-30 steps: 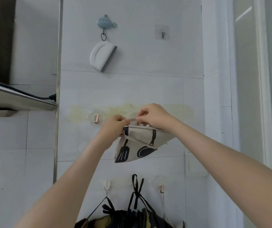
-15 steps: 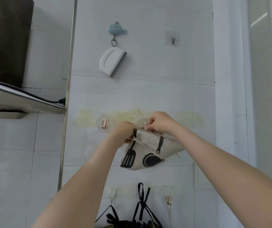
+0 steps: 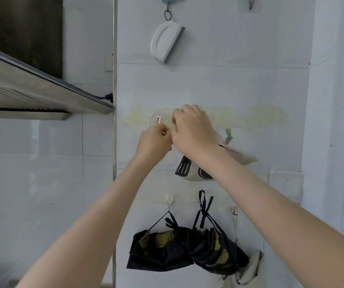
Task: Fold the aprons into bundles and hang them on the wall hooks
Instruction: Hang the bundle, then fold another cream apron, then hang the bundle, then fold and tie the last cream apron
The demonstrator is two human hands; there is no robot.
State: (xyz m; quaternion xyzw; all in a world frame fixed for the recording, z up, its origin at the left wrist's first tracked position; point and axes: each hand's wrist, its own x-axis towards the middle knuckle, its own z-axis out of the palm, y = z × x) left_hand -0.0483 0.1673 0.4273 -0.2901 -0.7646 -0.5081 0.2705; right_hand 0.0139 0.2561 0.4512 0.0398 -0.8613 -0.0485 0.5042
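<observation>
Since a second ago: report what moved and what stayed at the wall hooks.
Both hands slid left along the wall to beside the copper hook. The left hand pinches a thin strap; the right hand is against it. The cream apron now trails under the right forearm. The black aprons stayed hung.

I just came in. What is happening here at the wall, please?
A person is hanging a cream apron bundle on the tiled wall. The left hand pinches a thin strap just below a rose-gold hook. The right hand covers the bundle's top, so its grip is hidden. The bundle is not clearly hooked yet. Lower down, two black apron bundles already hang by their straps.
</observation>
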